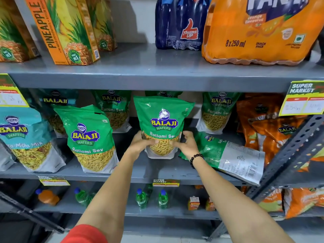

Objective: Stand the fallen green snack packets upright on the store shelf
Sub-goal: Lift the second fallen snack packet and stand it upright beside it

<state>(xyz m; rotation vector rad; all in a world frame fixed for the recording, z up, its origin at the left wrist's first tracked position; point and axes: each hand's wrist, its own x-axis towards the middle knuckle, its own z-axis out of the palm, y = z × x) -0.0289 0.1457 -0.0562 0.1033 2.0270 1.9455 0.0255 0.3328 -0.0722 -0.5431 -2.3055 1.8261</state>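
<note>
An upright green Ratlami Sev packet (162, 120) stands at the middle of the grey shelf (150, 171). My left hand (140, 143) grips its lower left side and my right hand (186, 142) holds its lower right side. Just to the right, another green packet (226, 155) lies flat on its face, back label up, reaching the shelf's front edge. A further green packet (91, 137) stands upright to the left. Two more green packets (114, 109) (217, 111) stand in the back row.
A teal mix packet (26, 137) stands at the far left and orange packets (270, 127) at the right. A slotted metal upright (291, 155) crosses the right side. Juice cartons and drink packs fill the shelf above; small bottles stand below.
</note>
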